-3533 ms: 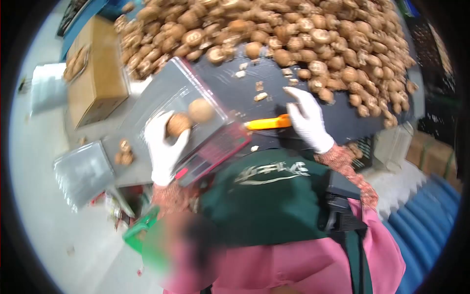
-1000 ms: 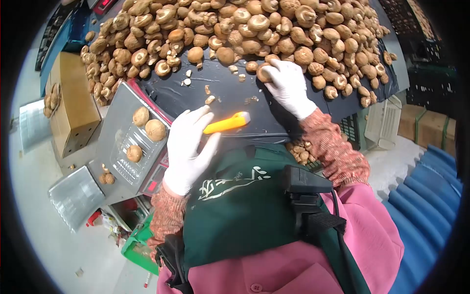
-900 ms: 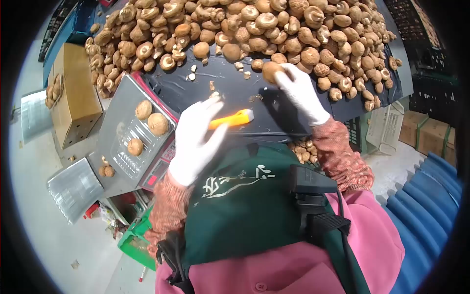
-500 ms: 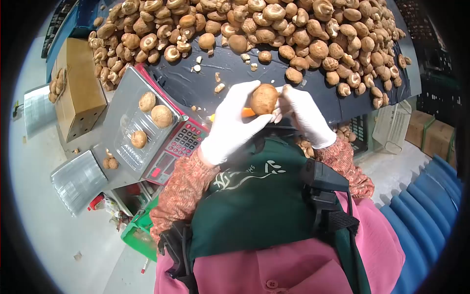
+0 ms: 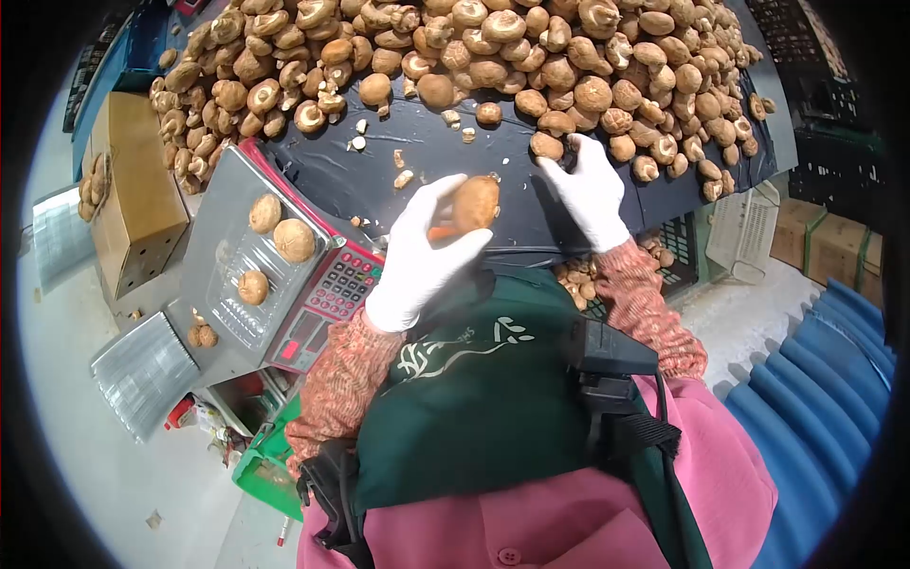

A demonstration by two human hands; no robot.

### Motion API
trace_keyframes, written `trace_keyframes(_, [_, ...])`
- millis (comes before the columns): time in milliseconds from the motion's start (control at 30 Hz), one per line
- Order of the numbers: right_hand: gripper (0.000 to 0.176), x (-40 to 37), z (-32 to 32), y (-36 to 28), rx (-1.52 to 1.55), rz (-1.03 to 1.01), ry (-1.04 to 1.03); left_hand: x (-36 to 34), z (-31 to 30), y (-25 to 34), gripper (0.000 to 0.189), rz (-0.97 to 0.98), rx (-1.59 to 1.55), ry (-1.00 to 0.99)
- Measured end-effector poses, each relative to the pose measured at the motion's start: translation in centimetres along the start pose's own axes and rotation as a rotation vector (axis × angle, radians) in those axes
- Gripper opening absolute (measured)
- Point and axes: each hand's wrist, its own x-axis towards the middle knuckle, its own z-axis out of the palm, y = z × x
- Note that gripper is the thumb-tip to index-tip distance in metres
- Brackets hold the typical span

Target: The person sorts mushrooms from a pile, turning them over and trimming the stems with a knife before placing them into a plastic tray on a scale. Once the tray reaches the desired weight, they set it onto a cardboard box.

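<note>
My left hand point(image 5: 424, 248), in a white glove, is closed around a brown shiitake mushroom point(image 5: 476, 204), held between thumb and fingers over the dark table cover. An orange object point(image 5: 442, 232) shows partly behind that hand's palm. My right hand point(image 5: 590, 190), gloved too, is at the near edge of the mushroom pile point(image 5: 592, 93). Its thumb and fingers are apart, with the thumb tip right by a single mushroom point(image 5: 546, 145). Small cut stem pieces point(image 5: 403, 178) lie on the dark cover point(image 5: 512, 152) between the hands and the pile.
To the left, a red scale point(image 5: 332, 303) bears a clear plastic tray point(image 5: 223, 256) with several mushrooms. Beyond it are a cardboard box point(image 5: 142, 199) and a stack of clear trays point(image 5: 144, 360). A green bin point(image 5: 270, 474) sits low; a white basket point(image 5: 744, 228) stands right.
My right hand has left the mushroom in my left hand and moved right and forward to the pile's edge. My left hand keeps its hold on the mushroom. The camera view has shifted slightly.
</note>
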Motion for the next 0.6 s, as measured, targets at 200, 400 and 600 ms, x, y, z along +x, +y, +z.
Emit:
trace_keyframes(200, [0.048, 0.9, 1.4, 1.0, 0.28, 0.185, -0.235, -0.6, -0.6, -0.2, 0.062, 0.019, 0.022, 0.05])
trace_keyframes(400, [0.035, 0.6, -1.2, 0.9, 1.839, 0.754, -0.585, -1.2, -1.5, -0.6, 0.065, 0.103, 0.081, 0.047])
trace_keyframes(600, [0.049, 1.1, -1.0, -4.3, 1.876, 0.448, -0.88, -5.7, -4.0, 2.0, 0.066, 0.007, 0.046, 0.191])
